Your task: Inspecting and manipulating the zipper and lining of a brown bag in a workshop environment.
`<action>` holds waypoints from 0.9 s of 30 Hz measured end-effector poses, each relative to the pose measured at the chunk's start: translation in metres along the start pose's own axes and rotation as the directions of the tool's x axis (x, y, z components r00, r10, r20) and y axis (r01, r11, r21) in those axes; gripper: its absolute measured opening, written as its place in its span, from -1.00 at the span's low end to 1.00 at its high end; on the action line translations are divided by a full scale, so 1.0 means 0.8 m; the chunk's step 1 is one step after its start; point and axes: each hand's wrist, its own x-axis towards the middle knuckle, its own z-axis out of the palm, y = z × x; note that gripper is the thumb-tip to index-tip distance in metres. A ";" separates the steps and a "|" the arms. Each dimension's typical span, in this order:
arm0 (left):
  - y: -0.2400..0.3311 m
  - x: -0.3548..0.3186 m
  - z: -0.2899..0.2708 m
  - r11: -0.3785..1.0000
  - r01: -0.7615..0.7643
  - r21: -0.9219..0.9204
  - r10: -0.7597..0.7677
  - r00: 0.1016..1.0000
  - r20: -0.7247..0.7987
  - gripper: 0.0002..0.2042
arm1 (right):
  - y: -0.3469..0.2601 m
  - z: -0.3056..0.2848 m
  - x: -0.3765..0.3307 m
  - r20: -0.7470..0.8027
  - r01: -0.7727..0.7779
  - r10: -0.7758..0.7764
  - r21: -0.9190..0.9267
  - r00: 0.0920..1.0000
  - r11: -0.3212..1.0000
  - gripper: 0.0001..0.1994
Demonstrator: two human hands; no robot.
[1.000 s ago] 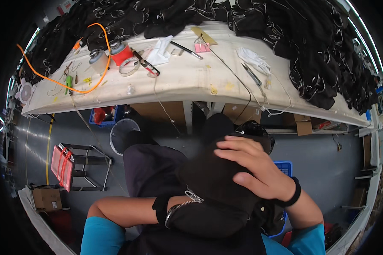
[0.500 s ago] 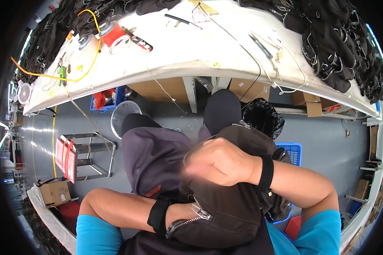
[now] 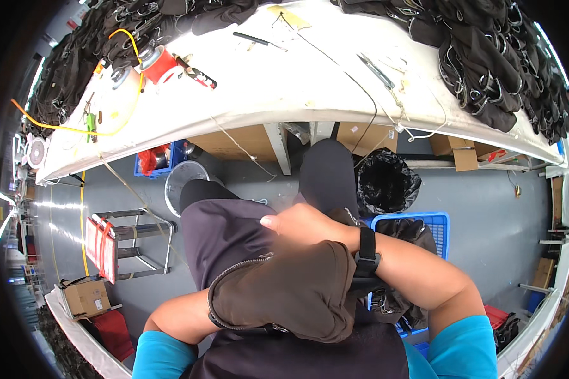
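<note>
A dark brown fabric pouch (image 3: 297,290) with a zipper along its left edge lies on my lap, over my dark trousers (image 3: 227,221). My right hand (image 3: 303,224), with a black watch on the wrist, lies across the pouch's top edge. Its fingers curl over the fabric and are blurred by motion. My left forearm (image 3: 177,316) comes in from the lower left and runs under the pouch. The left hand itself is hidden by the fabric.
Ahead stands a white worktable (image 3: 310,82) heaped with dark strapped garments (image 3: 487,57), plus red tape rolls (image 3: 158,63), an orange cable and tools. Under and beside it are cardboard boxes, a black bin bag (image 3: 385,183), a blue basket (image 3: 433,224), a metal basin (image 3: 186,180) and a metal stool (image 3: 133,240).
My right hand has slid left and down across the pouch. The pouch has turned on my lap, with its zipper now at the left. The view has tipped lower.
</note>
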 end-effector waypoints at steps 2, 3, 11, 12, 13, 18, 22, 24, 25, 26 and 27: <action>0.037 0.013 0.008 0.996 -0.030 0.078 0.033 0.999 -0.032 -0.61 | -0.001 0.005 0.000 0.078 -0.062 0.048 0.196 0.996 0.979 -0.40; 0.032 0.015 0.013 0.992 -0.045 0.115 0.051 0.998 -0.048 -0.60 | -0.002 0.006 -0.001 0.084 -0.056 0.040 0.200 0.996 0.978 -0.40; 0.031 0.021 0.041 0.902 -0.154 0.404 0.222 0.967 -0.127 -0.53 | 0.001 0.012 -0.007 0.234 -0.129 0.008 0.504 0.972 0.854 -0.52; 0.036 0.019 0.045 0.881 -0.169 0.442 0.250 0.959 -0.132 -0.52 | 0.000 0.008 -0.009 0.261 -0.166 0.029 0.520 0.965 0.838 -0.55; 0.043 0.011 0.049 0.858 -0.177 0.481 0.271 0.953 -0.132 -0.51 | 0.003 0.005 -0.012 0.263 -0.162 0.024 0.515 0.964 0.842 -0.55; 0.062 0.001 0.071 0.697 -0.250 0.673 0.441 0.889 -0.127 -0.46 | 0.030 -0.055 -0.024 0.059 0.172 -0.181 0.129 0.982 0.977 -0.70; 0.063 -0.033 0.081 0.533 -0.283 0.798 0.599 0.792 -0.119 -0.42 | -0.067 -0.081 -0.090 -0.293 0.258 -0.230 0.060 0.928 0.964 -0.31; 0.062 -0.037 0.089 0.461 -0.281 0.842 0.631 0.771 -0.088 -0.39 | -0.109 -0.071 -0.123 -0.334 0.265 -0.273 -0.070 0.902 0.962 -0.23; 0.061 -0.038 0.092 0.425 -0.277 0.862 0.643 0.762 -0.073 -0.38 | -0.127 -0.068 -0.134 -0.278 0.274 -0.368 -0.326 0.887 0.905 -0.30; 0.064 -0.040 0.095 0.392 -0.270 0.880 0.652 0.756 -0.058 -0.37 | -0.136 -0.063 -0.141 -0.202 0.271 -0.444 -0.556 0.873 0.785 -0.34; 0.069 -0.035 0.098 0.358 -0.263 0.896 0.654 0.756 -0.039 -0.36 | -0.132 -0.046 -0.145 -0.199 0.202 -0.463 -0.706 0.864 0.679 -0.44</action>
